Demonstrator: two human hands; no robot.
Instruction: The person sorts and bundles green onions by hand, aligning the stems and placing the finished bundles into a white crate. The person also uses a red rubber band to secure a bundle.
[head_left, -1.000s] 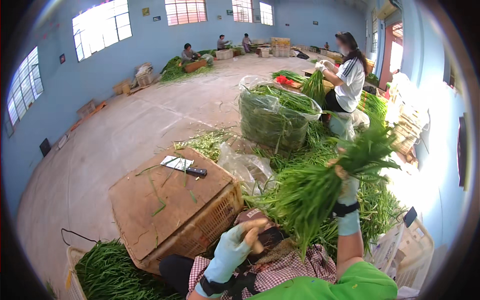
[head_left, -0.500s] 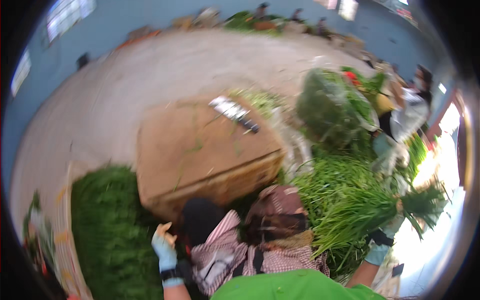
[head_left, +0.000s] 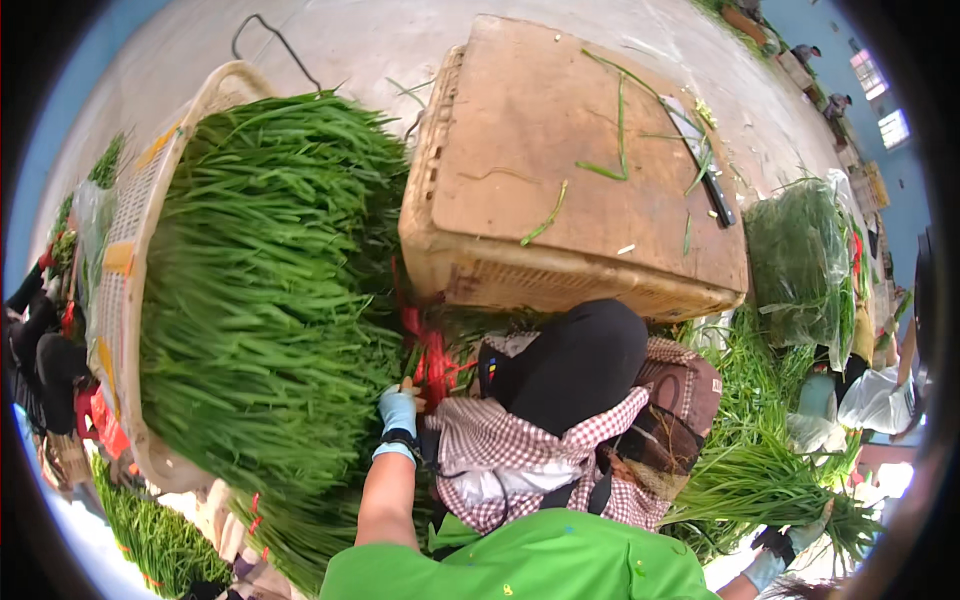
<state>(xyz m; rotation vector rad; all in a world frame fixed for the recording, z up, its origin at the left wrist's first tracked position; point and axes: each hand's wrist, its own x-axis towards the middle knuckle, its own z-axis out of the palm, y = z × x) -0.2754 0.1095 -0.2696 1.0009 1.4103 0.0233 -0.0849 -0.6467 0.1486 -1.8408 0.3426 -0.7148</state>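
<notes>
Head view, board-topped crate [head_left: 540, 140]: a flat brown board covers its pale, slatted sides; the inside is hidden. A knife [head_left: 708, 178] with a black handle and a few loose green strands lie on the board.
Leaf crate [head_left: 122, 310]: just left of the board-topped crate, pale plastic with perforated walls and orange-yellow patches, packed with long green leaves [head_left: 270, 280] lying roughly side by side.
Clear bag [head_left: 800, 265]: right of the board-topped crate, bulging with more greens.
Red strips [head_left: 432, 362]: a tangle below the near left corner of the board-topped crate.
Left hand [head_left: 398, 408]: gloved in light blue, below that same corner, fingers bent at the lower end of the red strips; I cannot tell whether they pinch any.
Right hand [head_left: 808, 530]: well apart, off the near right of the board-topped crate, curled around a leaf bundle [head_left: 770, 487].
Leaf bundle: in the right hand's grip, beyond the near right corner of the board-topped crate, its leaves fanning toward the lap.
Changes in half a second: the view swings left, bringing the leaf crate fully in; the left hand, then beside the leaf crate, is now at the red strips; the right hand keeps its bundle.
</notes>
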